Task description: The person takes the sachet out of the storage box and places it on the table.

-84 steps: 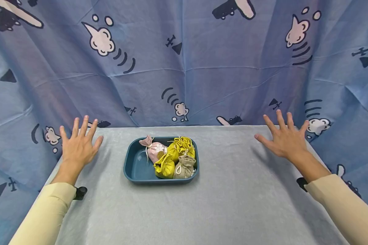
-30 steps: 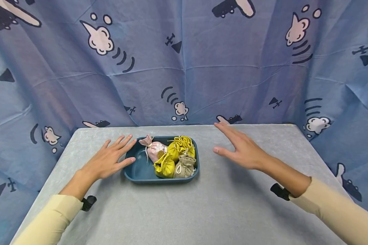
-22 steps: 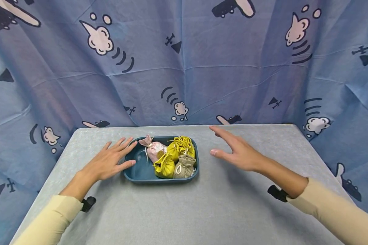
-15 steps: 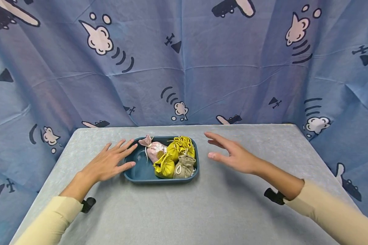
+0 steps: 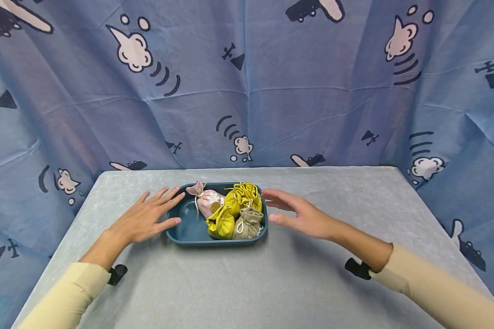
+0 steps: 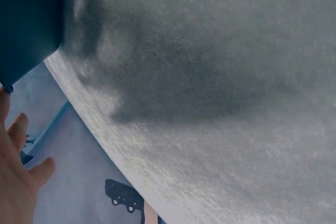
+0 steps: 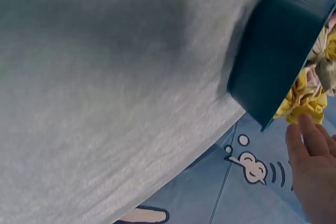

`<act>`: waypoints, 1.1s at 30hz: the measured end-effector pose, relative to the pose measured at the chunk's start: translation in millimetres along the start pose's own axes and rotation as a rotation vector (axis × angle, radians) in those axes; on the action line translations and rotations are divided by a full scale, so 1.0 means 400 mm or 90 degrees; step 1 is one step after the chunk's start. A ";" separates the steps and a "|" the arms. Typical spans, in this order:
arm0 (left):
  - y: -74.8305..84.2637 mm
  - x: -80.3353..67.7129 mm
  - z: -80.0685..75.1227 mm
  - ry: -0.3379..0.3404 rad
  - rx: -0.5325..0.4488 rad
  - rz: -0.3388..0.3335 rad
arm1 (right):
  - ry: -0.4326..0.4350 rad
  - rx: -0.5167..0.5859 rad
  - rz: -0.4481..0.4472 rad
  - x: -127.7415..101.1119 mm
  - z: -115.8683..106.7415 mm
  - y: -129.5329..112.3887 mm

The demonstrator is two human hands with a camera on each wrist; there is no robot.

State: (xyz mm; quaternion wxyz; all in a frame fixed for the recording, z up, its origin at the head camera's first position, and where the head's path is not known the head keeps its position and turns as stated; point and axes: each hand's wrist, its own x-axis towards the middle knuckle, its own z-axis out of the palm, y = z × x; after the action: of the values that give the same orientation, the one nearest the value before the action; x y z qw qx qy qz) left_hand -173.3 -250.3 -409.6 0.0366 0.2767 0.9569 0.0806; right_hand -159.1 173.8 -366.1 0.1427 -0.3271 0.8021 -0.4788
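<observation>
A dark teal plastic bin [image 5: 216, 243] holds several small drawstring pouches. A pink pouch [image 5: 209, 201] leans in the middle, yellow pouches [image 5: 221, 224] lie beside it, and a beige pouch [image 5: 248, 224] with a white cord sits at the front right. My left hand [image 5: 146, 218] has its fingers spread, with fingertips at the bin's left rim. My right hand [image 5: 296, 214] reaches in from the right with fingers extended and thumb apart, its fingertips right at the right rim by the pouches. In the right wrist view those fingers [image 7: 313, 141] are close to a yellow pouch.
The bin stands on a grey cloth-covered table [image 5: 247, 288]. Behind it hangs a blue patterned curtain [image 5: 296, 91], which also runs down both sides. Black wrist straps [image 5: 358, 268] show at both sleeve cuffs.
Both hands have come inward from the table's sides to the bin. Over the last second the right hand has moved left to the right rim, while the left hand stayed nearly still.
</observation>
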 end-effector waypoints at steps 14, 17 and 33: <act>-0.003 0.000 0.007 0.010 0.003 0.009 | -0.008 0.007 -0.005 0.012 0.039 0.009; -0.004 -0.001 0.009 0.013 0.005 0.011 | -0.008 0.005 -0.011 0.016 0.045 0.010; -0.006 -0.005 0.017 0.020 0.016 0.017 | -0.025 0.000 -0.027 0.054 0.092 0.018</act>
State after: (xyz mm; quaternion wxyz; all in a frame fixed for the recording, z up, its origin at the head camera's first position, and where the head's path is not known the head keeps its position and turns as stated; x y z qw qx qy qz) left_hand -172.0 -252.3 -416.8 0.0169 0.2888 0.9544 0.0733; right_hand -158.0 137.2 -389.1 0.1482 -0.3530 0.7922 -0.4753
